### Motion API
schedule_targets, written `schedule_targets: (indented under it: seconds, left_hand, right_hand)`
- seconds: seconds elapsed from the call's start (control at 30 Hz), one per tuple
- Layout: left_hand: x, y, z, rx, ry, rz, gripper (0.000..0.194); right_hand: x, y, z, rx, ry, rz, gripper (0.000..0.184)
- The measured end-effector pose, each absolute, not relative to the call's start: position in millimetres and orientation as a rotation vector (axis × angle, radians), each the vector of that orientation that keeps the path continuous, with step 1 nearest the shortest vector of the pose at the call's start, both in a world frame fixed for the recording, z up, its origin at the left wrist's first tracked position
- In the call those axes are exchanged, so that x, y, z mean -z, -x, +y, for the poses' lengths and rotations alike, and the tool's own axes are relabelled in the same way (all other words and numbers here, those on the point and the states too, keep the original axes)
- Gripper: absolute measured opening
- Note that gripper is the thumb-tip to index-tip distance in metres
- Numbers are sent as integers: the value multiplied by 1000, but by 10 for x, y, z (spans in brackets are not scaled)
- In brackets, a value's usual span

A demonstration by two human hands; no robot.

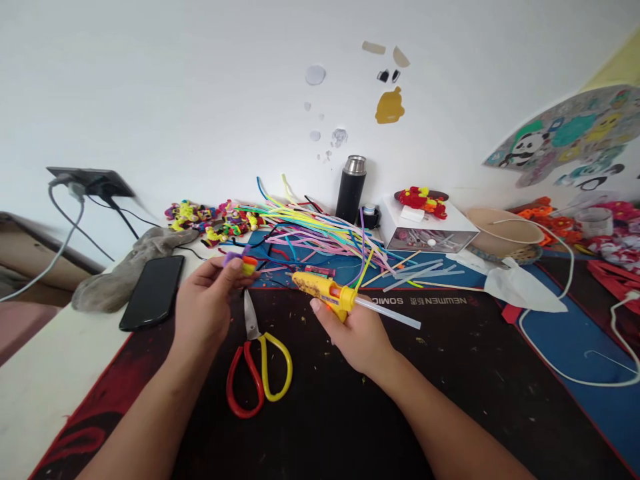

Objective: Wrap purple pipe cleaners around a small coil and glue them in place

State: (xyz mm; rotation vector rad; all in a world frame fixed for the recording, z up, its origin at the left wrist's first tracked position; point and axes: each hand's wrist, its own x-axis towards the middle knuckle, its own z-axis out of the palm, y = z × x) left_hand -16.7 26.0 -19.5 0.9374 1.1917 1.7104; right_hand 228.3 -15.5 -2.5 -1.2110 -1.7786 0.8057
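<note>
Between the thumb and fingers of my left hand (213, 287) is a small pipe-cleaner figure (241, 262) in purple, orange and yellow. My right hand (357, 330) grips a yellow hot glue gun (323, 288), its nozzle pointing left toward the figure but apart from it. A clear glue stick (390, 312) juts from the back of the gun, and a small red light glows near my thumb. Below my left hand, scissors (255, 360) with one red and one yellow handle lie on the black desk mat (340, 413).
Loose pipe cleaners (320, 230) are heaped at the back, beside finished colourful figures (215, 220). A black thermos (351, 190) and a white drawer box (430, 230) stand by the wall. On the left lies a phone (151, 293); a white cable (565, 380) loops at right.
</note>
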Motion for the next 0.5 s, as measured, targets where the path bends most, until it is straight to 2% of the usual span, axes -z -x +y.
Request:
schedule_targets:
  seconds: [0.23, 0.37, 0.5]
  left_hand:
    - [-69, 251, 372, -1931, -730, 1200, 40]
    - [-102, 122, 312, -1865, -776, 1187, 46]
    - [-34, 49, 255, -1701, -831, 1151, 43]
  right_hand:
    - [85, -2299, -156, -672, 1251, -2048, 30]
    - [112, -2241, -181, -504, 1293, -2346, 29]
    - [61, -2173, -203, -484, 1409, -2411, 27]
